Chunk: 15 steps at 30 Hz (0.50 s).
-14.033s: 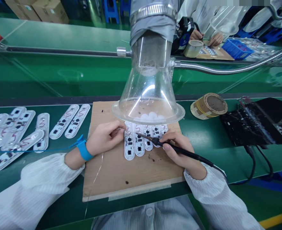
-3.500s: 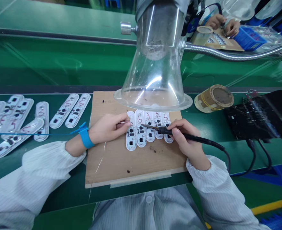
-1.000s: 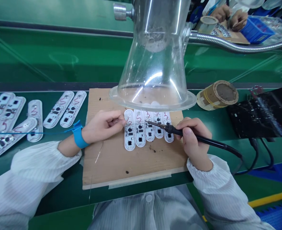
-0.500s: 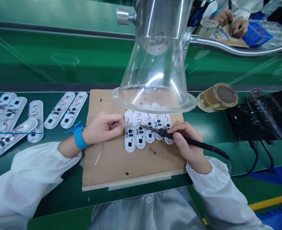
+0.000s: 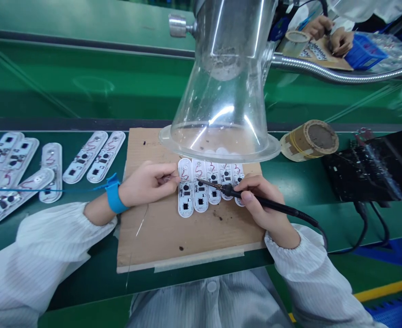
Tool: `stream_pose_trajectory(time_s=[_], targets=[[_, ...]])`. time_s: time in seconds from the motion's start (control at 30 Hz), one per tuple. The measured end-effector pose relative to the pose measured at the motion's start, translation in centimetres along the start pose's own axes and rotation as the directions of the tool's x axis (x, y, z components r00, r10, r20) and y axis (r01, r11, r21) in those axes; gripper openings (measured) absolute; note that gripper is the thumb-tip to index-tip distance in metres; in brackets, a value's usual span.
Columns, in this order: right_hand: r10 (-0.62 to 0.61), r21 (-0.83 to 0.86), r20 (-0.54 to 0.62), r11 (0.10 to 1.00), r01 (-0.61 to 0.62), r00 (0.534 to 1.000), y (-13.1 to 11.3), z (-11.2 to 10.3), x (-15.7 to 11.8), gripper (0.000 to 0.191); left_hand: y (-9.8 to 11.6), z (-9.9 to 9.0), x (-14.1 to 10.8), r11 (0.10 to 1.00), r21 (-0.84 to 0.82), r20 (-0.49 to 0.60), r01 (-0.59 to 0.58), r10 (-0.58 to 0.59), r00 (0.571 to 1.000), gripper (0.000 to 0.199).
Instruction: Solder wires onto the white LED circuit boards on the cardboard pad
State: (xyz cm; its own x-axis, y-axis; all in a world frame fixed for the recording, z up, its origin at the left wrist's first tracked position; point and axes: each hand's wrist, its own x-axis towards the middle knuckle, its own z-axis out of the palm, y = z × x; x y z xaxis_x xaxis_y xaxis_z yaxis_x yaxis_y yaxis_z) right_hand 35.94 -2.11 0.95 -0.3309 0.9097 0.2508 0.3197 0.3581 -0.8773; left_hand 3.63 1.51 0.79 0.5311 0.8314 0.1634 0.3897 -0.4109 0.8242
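Observation:
Several rounded white circuit boards with red wires lie side by side on a sheet of cardboard. My right hand is closed around the black handle of a soldering iron. The iron's tip is at the second board from the left, near its middle. From the left, my left hand pinches a thin strand of solder wire, its front end reaching over the leftmost board towards the tip. A blue wrist strap circles my left wrist.
A clear fume hood hangs over the boards' far ends. More boards lie at left. On the right are a round tip-cleaning pot and a black box with cables. A co-worker's hands work beyond, beside a blue bin.
My right hand has moved slightly left with the soldering iron, and its tip has shifted left on the second board. My left hand stays almost in place with the solder wire.

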Motion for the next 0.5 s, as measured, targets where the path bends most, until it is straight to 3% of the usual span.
stream_pose_trajectory(time_s=[0.5], targets=[[-0.016, -0.014, -0.002, 1.0, 0.015, 1.0, 0.43, -0.05, -0.12, 0.013, -0.16, -0.05, 0.04, 0.998, 0.017, -0.013, -0.06, 0.06, 0.998, 0.024]])
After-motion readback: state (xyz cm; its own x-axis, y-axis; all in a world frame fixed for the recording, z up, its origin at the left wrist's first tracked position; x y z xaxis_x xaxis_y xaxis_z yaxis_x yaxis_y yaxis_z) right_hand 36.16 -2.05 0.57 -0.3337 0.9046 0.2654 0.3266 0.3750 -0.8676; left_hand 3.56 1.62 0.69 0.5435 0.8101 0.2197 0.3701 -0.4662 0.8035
